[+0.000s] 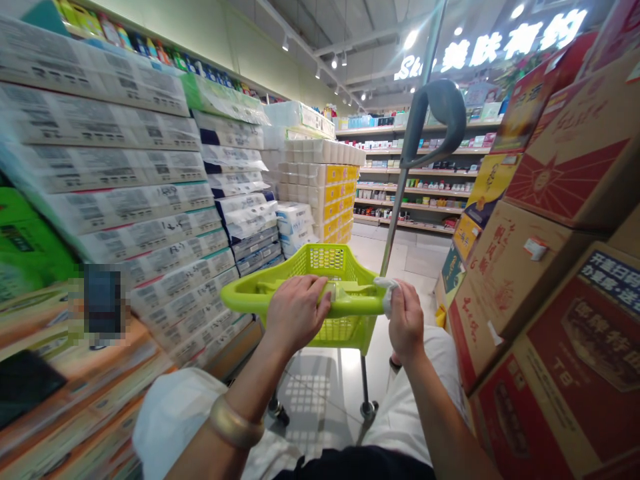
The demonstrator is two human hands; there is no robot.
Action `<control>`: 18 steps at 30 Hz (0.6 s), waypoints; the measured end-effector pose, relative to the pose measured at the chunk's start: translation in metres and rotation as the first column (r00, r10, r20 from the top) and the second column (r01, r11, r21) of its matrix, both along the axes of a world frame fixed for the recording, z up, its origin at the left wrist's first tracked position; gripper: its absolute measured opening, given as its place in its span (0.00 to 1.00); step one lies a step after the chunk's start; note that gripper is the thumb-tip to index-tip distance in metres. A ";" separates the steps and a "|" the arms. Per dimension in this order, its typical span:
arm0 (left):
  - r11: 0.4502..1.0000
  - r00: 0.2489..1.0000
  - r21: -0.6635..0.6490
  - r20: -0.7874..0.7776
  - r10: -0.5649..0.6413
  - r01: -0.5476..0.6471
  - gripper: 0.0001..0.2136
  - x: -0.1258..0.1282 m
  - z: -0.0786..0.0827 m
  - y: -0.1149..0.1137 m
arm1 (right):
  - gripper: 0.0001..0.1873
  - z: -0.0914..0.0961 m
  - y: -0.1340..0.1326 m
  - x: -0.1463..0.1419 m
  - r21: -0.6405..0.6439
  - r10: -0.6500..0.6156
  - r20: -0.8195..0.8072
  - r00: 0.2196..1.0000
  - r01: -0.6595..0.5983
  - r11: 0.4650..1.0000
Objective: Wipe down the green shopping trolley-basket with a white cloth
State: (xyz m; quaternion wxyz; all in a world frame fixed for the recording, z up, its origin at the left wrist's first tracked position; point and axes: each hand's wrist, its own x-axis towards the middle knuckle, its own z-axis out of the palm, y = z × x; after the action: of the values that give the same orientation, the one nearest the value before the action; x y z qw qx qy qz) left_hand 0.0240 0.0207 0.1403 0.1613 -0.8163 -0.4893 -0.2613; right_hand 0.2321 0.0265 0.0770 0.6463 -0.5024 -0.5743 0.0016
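The person's left hand point(297, 307) lies over the handle point(357, 307) of a green shopping cart point(345, 331), its fingers curled down around the bar. The right hand point(407, 320), closed with bent fingers, grips a white cloth point(387, 295) against the handle's right end. The cart is straight ahead of the person on the pale floor point(325, 393), and a metal pole point(395, 223) with a grey grip point(456, 123) rises at its right side. Stacked packs point(125, 160) line the left, cardboard boxes point(523, 267) the right
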 end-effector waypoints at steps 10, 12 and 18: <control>1.000 1.000 0.008 0.004 0.002 -0.002 0.17 0.001 -0.003 0.000 | 0.16 0.001 -0.023 -0.036 0.051 -0.067 0.447 0.892 0.049 0.998; 1.000 1.000 0.006 -0.004 -0.002 0.002 0.18 0.000 -0.003 0.001 | 0.16 -0.001 -0.018 -0.023 0.069 -0.057 0.442 0.895 0.029 0.997; 1.000 1.000 0.005 -0.020 0.019 -0.019 0.17 0.002 -0.001 0.000 | 0.20 -0.005 0.004 -0.001 0.019 -0.091 -0.048 0.995 0.092 0.996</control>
State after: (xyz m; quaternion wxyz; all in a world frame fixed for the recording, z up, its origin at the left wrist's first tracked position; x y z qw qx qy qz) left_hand 0.0260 0.0207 0.1390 0.1706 -0.8137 -0.4947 -0.2529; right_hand 0.2315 0.0304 0.0718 0.6643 -0.5213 -0.5352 -0.0222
